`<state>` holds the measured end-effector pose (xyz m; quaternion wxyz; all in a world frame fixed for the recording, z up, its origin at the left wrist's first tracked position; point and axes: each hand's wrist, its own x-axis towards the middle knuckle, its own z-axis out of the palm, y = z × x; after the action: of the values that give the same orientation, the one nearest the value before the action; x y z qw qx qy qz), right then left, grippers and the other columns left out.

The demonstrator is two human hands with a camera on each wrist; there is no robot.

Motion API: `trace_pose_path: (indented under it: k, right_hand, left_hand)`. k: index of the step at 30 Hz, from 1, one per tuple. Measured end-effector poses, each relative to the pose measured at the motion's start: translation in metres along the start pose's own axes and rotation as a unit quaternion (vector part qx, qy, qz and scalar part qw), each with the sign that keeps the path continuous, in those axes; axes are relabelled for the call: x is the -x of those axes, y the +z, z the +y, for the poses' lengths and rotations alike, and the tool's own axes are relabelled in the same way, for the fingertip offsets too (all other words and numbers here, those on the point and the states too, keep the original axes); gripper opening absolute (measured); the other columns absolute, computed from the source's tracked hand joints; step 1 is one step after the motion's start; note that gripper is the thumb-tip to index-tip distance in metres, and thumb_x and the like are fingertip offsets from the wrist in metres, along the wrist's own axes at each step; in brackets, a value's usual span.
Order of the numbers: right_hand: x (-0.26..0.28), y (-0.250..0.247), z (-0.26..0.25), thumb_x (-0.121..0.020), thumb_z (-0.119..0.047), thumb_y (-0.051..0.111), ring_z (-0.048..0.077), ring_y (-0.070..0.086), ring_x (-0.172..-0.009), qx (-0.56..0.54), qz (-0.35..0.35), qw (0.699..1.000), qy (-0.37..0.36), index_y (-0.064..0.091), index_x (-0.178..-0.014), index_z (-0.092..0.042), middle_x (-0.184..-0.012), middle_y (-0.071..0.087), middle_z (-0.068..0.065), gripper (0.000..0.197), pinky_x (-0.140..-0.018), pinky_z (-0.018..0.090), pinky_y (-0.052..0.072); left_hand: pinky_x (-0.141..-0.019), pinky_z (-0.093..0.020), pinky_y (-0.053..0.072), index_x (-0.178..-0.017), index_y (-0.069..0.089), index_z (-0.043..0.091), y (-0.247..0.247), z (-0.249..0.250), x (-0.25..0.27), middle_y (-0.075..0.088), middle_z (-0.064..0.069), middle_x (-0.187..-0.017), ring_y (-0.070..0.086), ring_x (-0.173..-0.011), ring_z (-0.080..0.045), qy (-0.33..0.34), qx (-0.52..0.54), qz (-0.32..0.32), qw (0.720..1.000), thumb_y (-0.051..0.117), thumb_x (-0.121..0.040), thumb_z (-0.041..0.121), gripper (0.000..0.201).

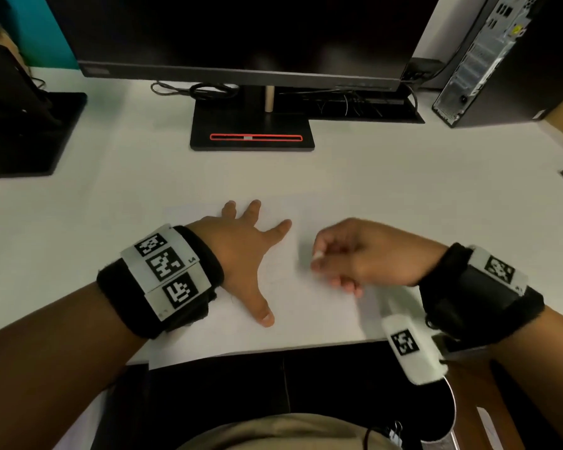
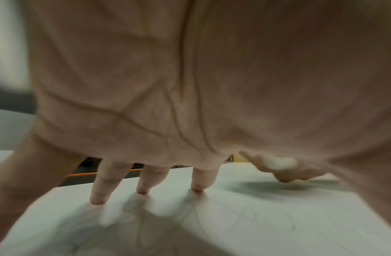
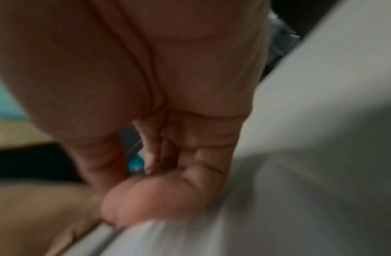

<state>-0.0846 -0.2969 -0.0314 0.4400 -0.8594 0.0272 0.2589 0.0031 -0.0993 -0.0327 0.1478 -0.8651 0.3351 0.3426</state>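
Note:
A white sheet of paper (image 1: 322, 316) with faint pencil lines lies at the near edge of the desk. My left hand (image 1: 251, 254) rests flat on it, fingers (image 2: 102, 187) spread straight and tips touching the paper (image 2: 233, 225). To its right my right hand (image 1: 348, 251) hovers low over the sheet with fingers curled, pinching a small white object (image 1: 317, 254), perhaps an eraser. The left wrist view shows that white object (image 2: 277, 162) in the right hand (image 2: 286, 171). The right wrist view is blurred and shows only curled fingers (image 3: 146, 199) above the paper (image 3: 299, 173).
A dark monitor (image 1: 241, 37) stands behind on a black base (image 1: 252, 131), with cables (image 1: 208, 90) beside it. A computer tower (image 1: 501, 60) is at the back right and another black stand (image 1: 23, 131) at the left. The white desk (image 1: 403, 177) ends just below my wrists.

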Motion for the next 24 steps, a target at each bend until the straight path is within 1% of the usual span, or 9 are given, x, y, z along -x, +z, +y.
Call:
trace_pose_path:
  k: [2,4,7,9,12,17,19,21,24]
  right_hand:
    - [0.006,0.008,-0.001,-0.097,-0.029,0.062,0.006,0.055,-0.052,0.2,-0.033,0.979,-0.03,0.063,-0.083,-0.011,-0.063,0.064,-0.004,0.023,-0.057,0.026,0.049]
    - [0.003,0.005,-0.002,-0.096,-0.032,0.06,0.005,0.051,-0.054,0.266,0.011,0.963,-0.04,0.062,-0.08,-0.017,-0.064,0.061,-0.007,0.022,-0.057,0.024,0.043]
    - [-0.005,0.003,-0.003,-0.096,-0.029,0.059,0.006,0.048,-0.055,0.272,0.059,0.959,-0.048,0.059,-0.08,-0.018,-0.064,0.056,-0.009,0.02,-0.056,0.021,0.036]
    - [-0.008,0.012,-0.006,-0.097,-0.027,0.058,0.006,0.047,-0.054,0.292,0.049,0.951,-0.084,0.059,-0.082,-0.014,-0.061,0.052,-0.009,0.02,-0.054,0.018,0.032]
    - [-0.009,0.017,-0.008,-0.098,-0.029,0.057,0.007,0.049,-0.055,0.298,0.021,0.949,-0.106,0.06,-0.082,-0.012,-0.062,0.054,-0.007,0.023,-0.055,0.019,0.036]
    - [-0.017,0.008,-0.007,-0.099,-0.027,0.056,0.004,0.049,-0.054,0.302,0.056,0.947,-0.098,0.062,-0.085,-0.011,-0.063,0.057,-0.006,0.022,-0.055,0.019,0.033]
    - [-0.014,0.017,-0.008,-0.099,-0.028,0.057,0.006,0.049,-0.054,0.307,0.021,0.943,-0.122,0.061,-0.084,-0.011,-0.061,0.055,-0.006,0.023,-0.054,0.018,0.035]
    - [-0.013,0.014,-0.008,-0.099,-0.03,0.057,0.008,0.05,-0.056,0.303,0.001,0.947,-0.108,0.062,-0.085,-0.012,-0.064,0.059,-0.005,0.024,-0.056,0.02,0.04]
    - [-0.015,0.002,-0.005,-0.099,-0.031,0.056,0.008,0.049,-0.056,0.307,0.04,0.947,-0.081,0.062,-0.086,-0.012,-0.064,0.057,-0.006,0.024,-0.059,0.024,0.038]
  left_hand:
    - [-0.116,-0.063,0.024,-0.145,-0.033,0.05,0.0,0.003,0.0,-0.037,-0.001,-0.159,-0.024,-0.149,-0.036,-0.006,-0.01,-0.01,1.0,0.079,-0.048,0.082,0.151]
    - [-0.116,-0.064,0.024,-0.144,-0.034,0.049,-0.001,0.004,0.001,-0.038,-0.002,-0.158,-0.025,-0.149,-0.037,-0.009,-0.014,-0.012,1.0,0.079,-0.048,0.082,0.152]
    - [-0.115,-0.064,0.024,-0.144,-0.034,0.049,-0.001,0.004,0.001,-0.039,-0.002,-0.158,-0.025,-0.148,-0.037,-0.009,-0.012,-0.011,1.0,0.079,-0.046,0.082,0.153]
    - [-0.115,-0.064,0.024,-0.144,-0.034,0.05,0.0,0.003,0.001,-0.039,-0.002,-0.158,-0.025,-0.149,-0.037,-0.008,-0.013,-0.008,1.0,0.079,-0.046,0.082,0.153]
    - [-0.115,-0.064,0.025,-0.144,-0.034,0.049,0.0,0.003,0.001,-0.039,-0.003,-0.158,-0.025,-0.148,-0.037,-0.004,-0.017,-0.006,1.0,0.079,-0.046,0.082,0.153]
    - [-0.114,-0.064,0.026,-0.144,-0.034,0.05,0.002,0.001,0.0,-0.038,-0.002,-0.158,-0.025,-0.148,-0.038,-0.004,-0.018,-0.004,1.0,0.078,-0.045,0.083,0.154]
    - [-0.114,-0.063,0.027,-0.144,-0.034,0.05,0.001,0.002,0.0,-0.038,-0.003,-0.158,-0.024,-0.149,-0.038,-0.005,-0.018,-0.004,1.0,0.079,-0.046,0.082,0.153]
    - [-0.115,-0.063,0.027,-0.145,-0.034,0.049,0.001,0.002,0.0,-0.038,-0.003,-0.158,-0.024,-0.149,-0.038,-0.004,-0.018,-0.005,1.0,0.079,-0.046,0.082,0.153]
    - [-0.115,-0.064,0.025,-0.145,-0.033,0.05,0.001,0.001,0.0,-0.038,-0.002,-0.158,-0.025,-0.149,-0.037,-0.004,-0.017,-0.004,1.0,0.079,-0.045,0.083,0.153]
